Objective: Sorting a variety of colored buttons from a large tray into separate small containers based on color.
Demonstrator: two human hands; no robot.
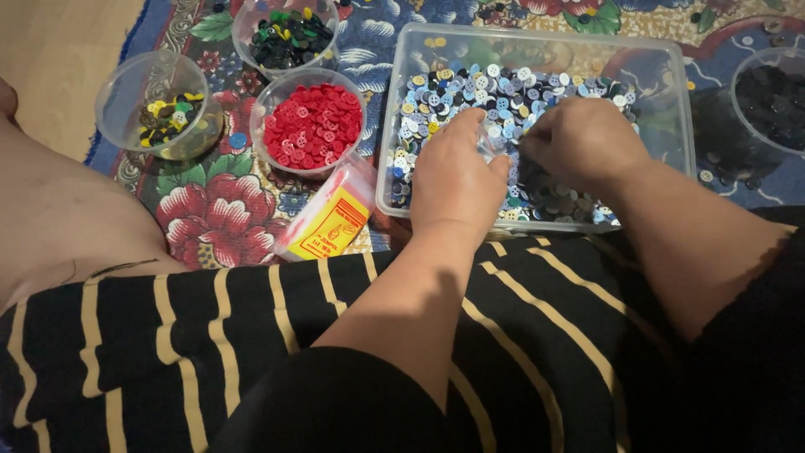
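Rug (210,222): floral, red, blue and green, spread on a pale floor (50,50); carries every container.

Lap (251,352): black cloth with tan stripes, filling the lower frame.

Tub (683,126): clear, rectangular, lying on the rug just beyond the lap. Holds a loose heap of buttons (503,92), mostly blue, white, grey and yellow, piled thicker toward the near wall.

Left hand (453,180): inside the tub at its near wall, palm down on the buttons, fingers curled toward the right hand. Whether it pinches anything cannot be told.

Right hand (583,138): inside the tub, just beside the left, knuckles up, fingers bunched over the heap. A small clear piece seems to sit between the two hands; the grip itself is hidden.

Red bowl (312,126): clear, round, full of red buttons, just left of the tub.

Dark bowl (285,33): clear, round, with black, green and yellow buttons, behind the red bowl.

Left bowl (155,113): clear, round, few yellow and dark buttons, at the rug's edge.

Far bowl (771,96): clear, dark buttons, right of the tub, cut by the frame.

Packet (331,222): clear bag with yellow and red label, leaning against the tub's near left corner.
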